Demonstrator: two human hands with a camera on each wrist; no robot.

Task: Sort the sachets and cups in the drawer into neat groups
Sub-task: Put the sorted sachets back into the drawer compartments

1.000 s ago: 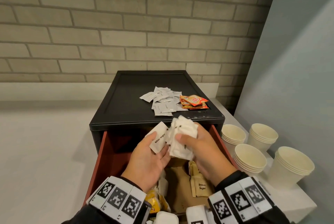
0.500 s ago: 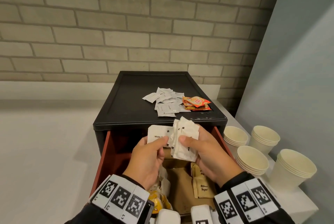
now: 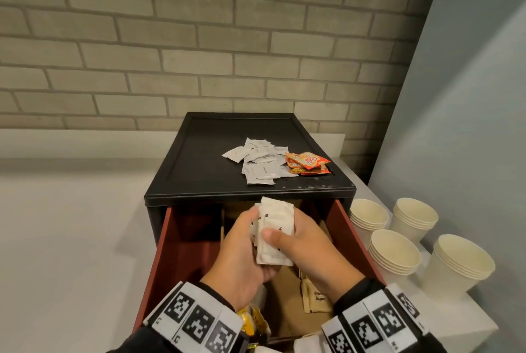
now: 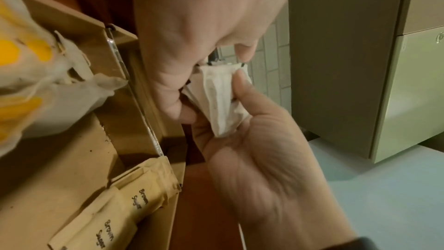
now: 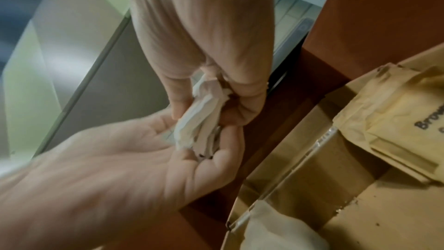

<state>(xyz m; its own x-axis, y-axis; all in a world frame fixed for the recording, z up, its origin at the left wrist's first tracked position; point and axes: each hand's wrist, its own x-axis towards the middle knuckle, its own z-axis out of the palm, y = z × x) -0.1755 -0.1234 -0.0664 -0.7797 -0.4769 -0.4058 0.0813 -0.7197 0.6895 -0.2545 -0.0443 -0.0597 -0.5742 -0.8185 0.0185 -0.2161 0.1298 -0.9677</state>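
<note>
Left hand point(image 3: 242, 256): fingers curled round white sachets point(image 3: 274, 231)
Right hand point(image 3: 308, 253): thumb pinching same bundle
Drawer point(image 3: 182, 253): open, brown sugar sachets point(image 3: 317, 297) inside
Cups point(image 3: 394, 251): four stacks, bench right

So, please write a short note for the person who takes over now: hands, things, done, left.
Left hand and right hand both grip one stack of white sachets above the open drawer.
Done: grey-white sachets and orange sachets lie grouped on the cabinet top; cups stand stacked beside it.
Left: brown sugar sachets and yellow packets remain in the drawer.
</note>
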